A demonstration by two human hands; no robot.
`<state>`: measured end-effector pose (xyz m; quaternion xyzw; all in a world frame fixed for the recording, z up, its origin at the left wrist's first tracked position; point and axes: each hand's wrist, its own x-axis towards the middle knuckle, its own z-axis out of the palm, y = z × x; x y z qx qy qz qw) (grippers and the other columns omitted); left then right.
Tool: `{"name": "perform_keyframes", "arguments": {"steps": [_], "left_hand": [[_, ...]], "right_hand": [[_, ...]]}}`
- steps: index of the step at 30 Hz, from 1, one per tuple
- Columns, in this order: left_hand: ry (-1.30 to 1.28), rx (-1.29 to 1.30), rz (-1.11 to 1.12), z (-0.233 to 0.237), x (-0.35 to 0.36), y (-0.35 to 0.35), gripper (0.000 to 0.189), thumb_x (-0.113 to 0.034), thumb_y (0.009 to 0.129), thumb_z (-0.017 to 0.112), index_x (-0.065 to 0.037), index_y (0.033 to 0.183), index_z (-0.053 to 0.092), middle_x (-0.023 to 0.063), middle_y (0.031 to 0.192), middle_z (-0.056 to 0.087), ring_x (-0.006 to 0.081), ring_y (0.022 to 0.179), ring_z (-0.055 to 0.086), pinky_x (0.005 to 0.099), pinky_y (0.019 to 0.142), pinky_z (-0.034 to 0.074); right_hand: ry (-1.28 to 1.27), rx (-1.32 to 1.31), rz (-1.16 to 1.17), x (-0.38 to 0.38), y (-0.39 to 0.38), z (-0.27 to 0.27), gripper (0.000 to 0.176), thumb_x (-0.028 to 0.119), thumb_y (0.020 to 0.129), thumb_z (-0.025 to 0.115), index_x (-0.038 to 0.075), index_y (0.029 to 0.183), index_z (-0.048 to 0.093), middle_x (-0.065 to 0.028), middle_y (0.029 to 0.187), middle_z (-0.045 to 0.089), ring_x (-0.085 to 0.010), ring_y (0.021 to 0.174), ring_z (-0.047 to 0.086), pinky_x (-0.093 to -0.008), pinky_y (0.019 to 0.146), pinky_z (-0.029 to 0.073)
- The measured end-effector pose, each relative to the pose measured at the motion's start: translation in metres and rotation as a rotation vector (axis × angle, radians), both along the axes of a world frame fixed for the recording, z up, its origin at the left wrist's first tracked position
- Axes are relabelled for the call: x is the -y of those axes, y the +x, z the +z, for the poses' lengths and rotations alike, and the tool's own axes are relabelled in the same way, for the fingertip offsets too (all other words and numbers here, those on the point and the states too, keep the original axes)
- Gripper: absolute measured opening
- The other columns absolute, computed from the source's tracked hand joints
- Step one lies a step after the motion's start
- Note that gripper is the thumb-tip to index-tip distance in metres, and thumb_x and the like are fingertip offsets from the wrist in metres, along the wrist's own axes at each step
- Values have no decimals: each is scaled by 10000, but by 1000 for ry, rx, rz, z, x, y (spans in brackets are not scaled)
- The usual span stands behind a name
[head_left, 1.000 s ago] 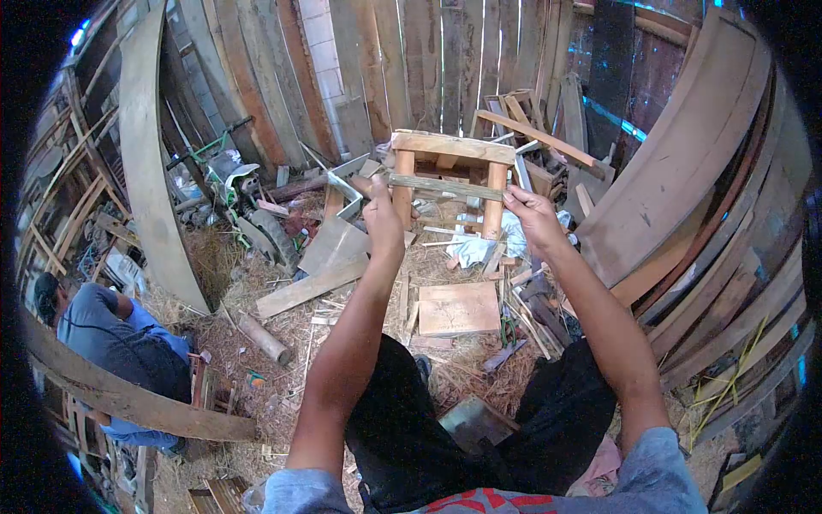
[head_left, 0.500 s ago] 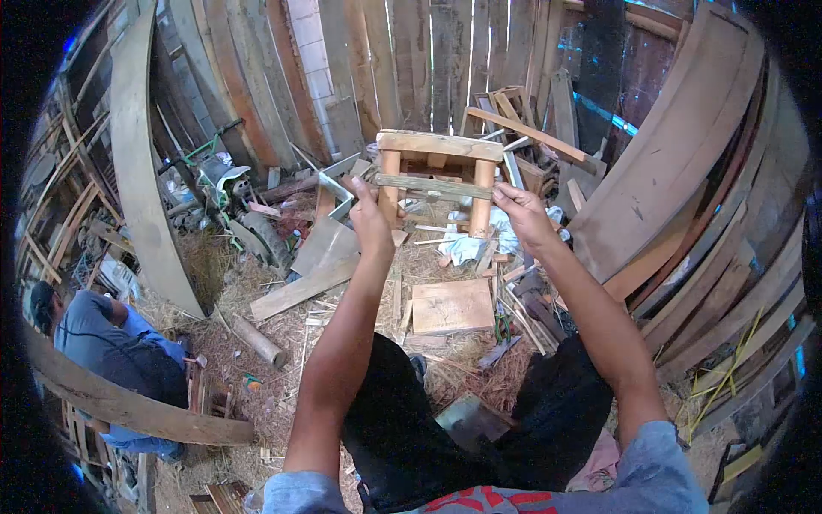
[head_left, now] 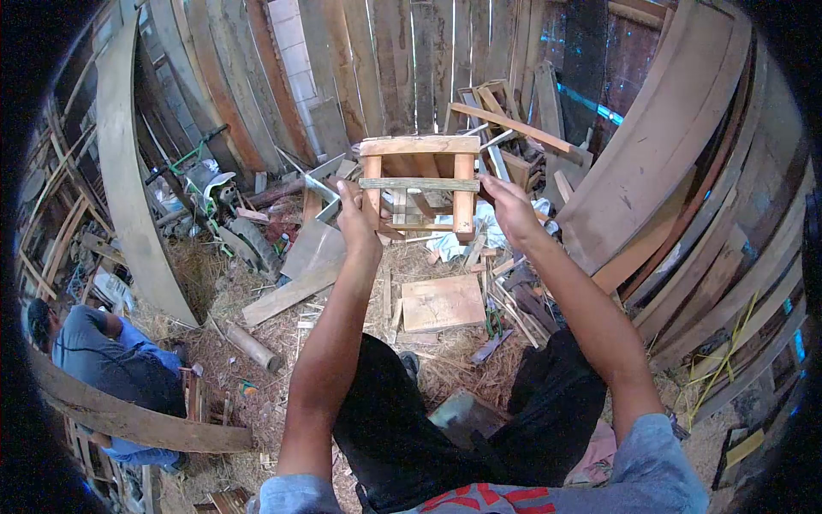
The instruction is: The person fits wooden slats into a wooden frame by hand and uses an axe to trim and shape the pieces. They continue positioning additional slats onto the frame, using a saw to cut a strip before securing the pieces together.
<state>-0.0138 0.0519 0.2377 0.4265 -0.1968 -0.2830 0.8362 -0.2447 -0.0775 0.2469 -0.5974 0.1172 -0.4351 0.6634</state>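
Note:
A small wooden stool (head_left: 419, 146) is up in front of me between my two hands, its thick top slab uppermost and its legs pointing down. Across its legs runs a thin, weathered grey batten (head_left: 419, 184). My left hand (head_left: 356, 224) grips the stool at its left leg, by the batten's left end, with one finger pointing up. On the other side, my right hand (head_left: 511, 208) has its fingertips against the right leg and the batten's right end. The inner sides of the fingers are partly hidden by the stool.
Below lies a flat board (head_left: 443, 303) on straw. Scrap wood and a white cloth (head_left: 471, 238) are behind the stool. A green bike (head_left: 210, 193) stands back left; another person (head_left: 116, 360) bends at lower left. Large planks (head_left: 651, 146) lean on the right.
The stool has turned and tilted between my hands, so its underside and lower rails show more. It has also shifted slightly left in view.

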Motion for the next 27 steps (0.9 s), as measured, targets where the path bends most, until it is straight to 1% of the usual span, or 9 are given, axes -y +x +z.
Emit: {"name": "perform_keyframes", "arguments": {"steps": [7, 10, 13, 14, 17, 18, 22, 25, 27], "left_hand": [[90, -64, -64, 3, 0, -5, 680, -668, 946, 379, -30, 904, 608, 22, 680, 564, 131, 534, 533, 268, 509, 419], [65, -78, -104, 3, 2, -7, 678, -666, 947, 379, -30, 910, 612, 18, 689, 568, 125, 552, 536, 263, 525, 419], [34, -132, -138, 5, 3, -8, 661, -654, 952, 381, -37, 907, 614, 16, 680, 565, 123, 550, 531, 260, 528, 417], [26, -156, -148, 6, 3, -8, 654, -648, 954, 381, -40, 905, 615, 15, 674, 564, 123, 547, 529, 259, 527, 416], [29, -181, -123, 15, 0, -14, 629, -635, 959, 385, -53, 883, 610, 16, 649, 556, 126, 547, 526, 260, 522, 416], [19, -167, -126, 14, 0, -13, 622, -634, 958, 390, -58, 879, 610, 17, 643, 553, 125, 547, 526, 263, 522, 419], [-4, -85, -131, 11, 2, -11, 589, -620, 960, 406, -72, 875, 607, 19, 634, 553, 129, 552, 528, 276, 520, 429], [-4, -75, -152, 20, -4, -23, 547, -586, 974, 413, -80, 883, 600, 15, 642, 555, 134, 558, 530, 285, 523, 430], [-17, -30, -147, 25, -5, -32, 516, -559, 984, 418, -84, 881, 591, 12, 653, 557, 133, 561, 528, 287, 525, 430]], "right_hand": [[24, -13, 46, 6, -3, -1, 369, 218, 991, 522, -53, 1232, 594, -105, 1242, 612, -170, 1184, 530, -312, 1069, 328], [-23, -56, 20, 4, -5, 1, 440, 258, 998, 530, -64, 1298, 534, -108, 1265, 596, -167, 1171, 538, -323, 1054, 355], [-295, -211, 12, -1, -7, 2, 572, 323, 978, 579, -67, 1374, 443, -119, 1280, 579, -181, 1189, 530, -344, 1048, 374], [-434, -221, -47, -4, -5, 2, 722, 381, 927, 650, -59, 1422, 362, -158, 1328, 531, -217, 1233, 501, -370, 1044, 386], [-581, -281, -298, -19, -4, 7, 858, 444, 848, 726, -55, 1430, 340, -208, 1363, 482, -261, 1274, 465, -389, 1049, 384], [-682, -356, -376, -23, -6, 10, 893, 483, 795, 766, -63, 1383, 372, -233, 1350, 467, -280, 1257, 469, -405, 1032, 400], [-736, -383, -597, -33, 8, 2, 754, 445, 762, 802, -71, 1193, 461, -278, 1172, 534, -344, 1116, 544, -432, 949, 444], [-596, -467, -530, -34, 8, 5, 653, 397, 799, 775, -54, 1168, 482, -268, 1085, 587, -359, 1030, 604, -434, 879, 476], [-657, -417, -579, -36, 9, 4, 557, 372, 826, 748, -50, 1112, 525, -211, 926, 627, -306, 871, 639, -414, 784, 500]]}}
